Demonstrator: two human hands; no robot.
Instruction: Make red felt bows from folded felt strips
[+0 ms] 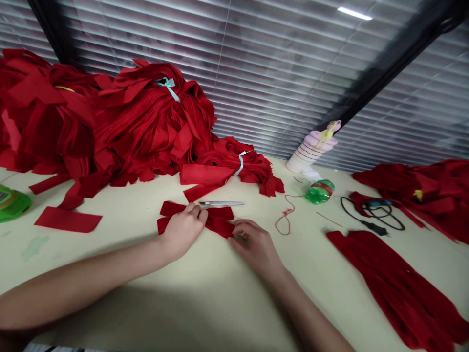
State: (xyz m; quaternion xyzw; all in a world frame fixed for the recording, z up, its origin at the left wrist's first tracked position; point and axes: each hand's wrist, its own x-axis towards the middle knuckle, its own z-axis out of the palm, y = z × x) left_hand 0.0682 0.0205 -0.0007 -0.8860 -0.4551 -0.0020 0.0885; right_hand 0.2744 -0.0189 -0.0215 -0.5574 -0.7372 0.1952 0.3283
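Note:
A red fabric bow (pixel 219 226), made of crossed strips with looped ends, lies on the pale table in front of me. My left hand (pixel 185 231) is closed over its middle, fingers curled down onto the cloth. At the bow's lower right end, my right hand (pixel 256 244) pinches the fabric edge between thumb and fingers. Just beyond the bow lies a slim metal craft knife (pixel 222 203), touched by neither hand. The cloth beneath my left fingers is hidden.
Red fabric strips (pixel 154 122) are heaped along the blinds, some tied with pale blue ribbon. Rightward are a green thread spool (pixel 320 191), loose red thread (pixel 286 220), a pink-and-white roll (pixel 311 149), a black cable (pixel 384 220) and stacked red strips (pixel 395 283). A green bottle (pixel 12 203) lies left.

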